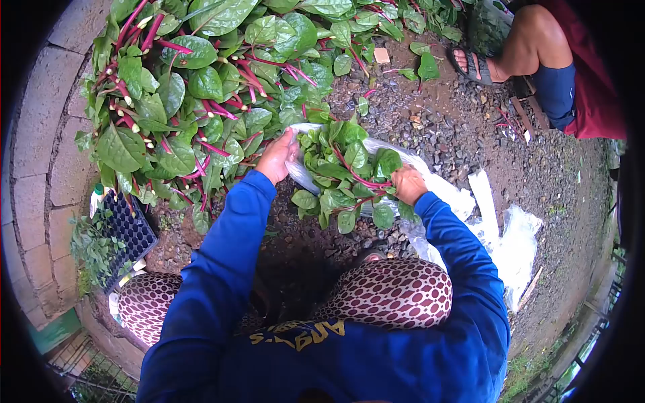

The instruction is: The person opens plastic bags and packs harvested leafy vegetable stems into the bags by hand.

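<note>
Left hand [274, 160]: fingers clamped on the clear bag [306, 176], 11 o'clock. Right hand [409, 185]: fingers closed around the leafy bunch's [355, 156] stems, 1 o'clock. Bunch lies at 12 o'clock, against the bag. Judged step: positioning the bunch at the bag; next move calls for a wide mouth.

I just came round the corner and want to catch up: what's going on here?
A person in a blue long-sleeved top holds the edge of a clear plastic bag in the left hand. The right hand grips a bunch of green leaves with red stems against the bag; how much is inside is unclear. A large heap of similar leafy stems lies ahead and to the left, and another person's sandalled foot is at the upper right.
</note>
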`<state>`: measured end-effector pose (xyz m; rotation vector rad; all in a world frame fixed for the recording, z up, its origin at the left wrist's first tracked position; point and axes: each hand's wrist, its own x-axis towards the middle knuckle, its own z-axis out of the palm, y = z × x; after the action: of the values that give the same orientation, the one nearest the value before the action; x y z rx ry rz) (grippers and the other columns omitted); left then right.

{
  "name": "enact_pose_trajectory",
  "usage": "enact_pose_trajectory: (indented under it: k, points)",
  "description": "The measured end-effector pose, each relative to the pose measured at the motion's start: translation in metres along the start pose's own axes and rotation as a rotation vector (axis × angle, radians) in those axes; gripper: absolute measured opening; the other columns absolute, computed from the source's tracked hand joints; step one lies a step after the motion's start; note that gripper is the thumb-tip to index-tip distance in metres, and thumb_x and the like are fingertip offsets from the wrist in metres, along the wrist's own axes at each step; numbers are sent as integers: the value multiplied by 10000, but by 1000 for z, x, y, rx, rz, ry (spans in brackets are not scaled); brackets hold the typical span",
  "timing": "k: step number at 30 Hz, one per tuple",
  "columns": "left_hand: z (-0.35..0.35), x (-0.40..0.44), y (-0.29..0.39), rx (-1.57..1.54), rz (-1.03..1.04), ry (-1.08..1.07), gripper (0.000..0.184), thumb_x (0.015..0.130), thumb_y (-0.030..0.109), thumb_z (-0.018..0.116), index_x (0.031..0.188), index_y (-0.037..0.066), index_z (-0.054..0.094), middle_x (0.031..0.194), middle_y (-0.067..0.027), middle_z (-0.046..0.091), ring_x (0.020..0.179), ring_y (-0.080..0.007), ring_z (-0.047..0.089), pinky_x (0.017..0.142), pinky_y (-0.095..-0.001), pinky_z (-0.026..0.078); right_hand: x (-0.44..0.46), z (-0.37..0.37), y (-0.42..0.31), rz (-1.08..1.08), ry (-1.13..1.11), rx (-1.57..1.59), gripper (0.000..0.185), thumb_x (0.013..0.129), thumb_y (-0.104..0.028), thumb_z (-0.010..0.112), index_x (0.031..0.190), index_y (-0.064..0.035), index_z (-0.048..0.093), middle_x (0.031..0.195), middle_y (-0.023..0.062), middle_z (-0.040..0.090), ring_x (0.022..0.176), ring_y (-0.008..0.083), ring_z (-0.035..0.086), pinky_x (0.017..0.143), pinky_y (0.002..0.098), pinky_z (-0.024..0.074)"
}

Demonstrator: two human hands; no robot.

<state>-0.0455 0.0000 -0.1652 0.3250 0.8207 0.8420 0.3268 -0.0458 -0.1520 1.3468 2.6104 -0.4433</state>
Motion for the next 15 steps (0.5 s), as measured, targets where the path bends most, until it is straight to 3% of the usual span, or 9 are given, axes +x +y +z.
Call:
enact_pose_trajectory:
  k: [2,5,6,9,10,11,12,14,15]
  points:
    - [50,-6,4,207,152,253,226,947,341,479,972,123,534,649,58,403,538,-30,345,464,-183,292,4,2,3,-17,-21,-93,474,683,-251,645,1115,-83,544,1074,136,603,955,300,595,789,364,493]
    - [75,-20,13,362,285,109,235,954,341,464,912,123,538,651,75,387,542,-29,316,477,-188,253,15,-22,6,107,-245,24,468,678,-305,659,1087,-94,573,967,155,643,839,315,628,745,399,507]
    - [86,-23,17,310,355,136,218,959,304,463,965,108,559,655,91,380,538,-17,309,480,-185,257,15,-32,11,161,-288,141,439,667,-340,672,1018,-85,604,827,177,647,744,345,628,710,426,509]
    - [84,-30,22,401,362,74,227,964,268,455,1036,91,578,645,96,349,542,-9,288,485,-178,245,22,-18,48,282,-278,555,517,566,-274,752,1027,-82,620,863,171,657,799,306,635,737,383,499]
    - [75,-36,25,451,350,10,246,957,231,472,1081,56,592,694,73,481,614,-7,403,548,-176,352,21,-12,59,351,-265,692,520,552,-239,753,1031,-85,623,870,152,661,805,281,632,742,370,496]
    - [90,-47,27,555,336,87,252,935,168,502,1122,21,587,850,16,617,758,-37,518,684,-207,442,23,-2,72,404,-252,827,525,539,-205,754,1035,-88,626,876,133,666,812,257,629,746,357,492]
    - [70,-39,13,658,349,73,270,898,121,546,1135,0,585,996,-20,641,868,-82,553,801,-250,456,23,21,91,417,-219,824,527,537,-173,744,1043,-90,623,884,113,664,816,243,624,750,352,488]
    - [36,-32,-14,1094,322,179,337,793,197,657,1102,67,625,950,-115,671,875,-182,628,814,-308,470,25,40,97,288,-166,901,619,514,-94,735,1116,-102,593,927,79,657,858,231,612,782,345,478]
    - [66,-70,3,1315,343,188,322,814,139,617,1133,96,611,955,-137,662,861,-244,627,792,-318,474,19,22,83,350,-144,803,716,506,-74,735,1195,-107,544,966,80,645,896,241,609,804,342,473]
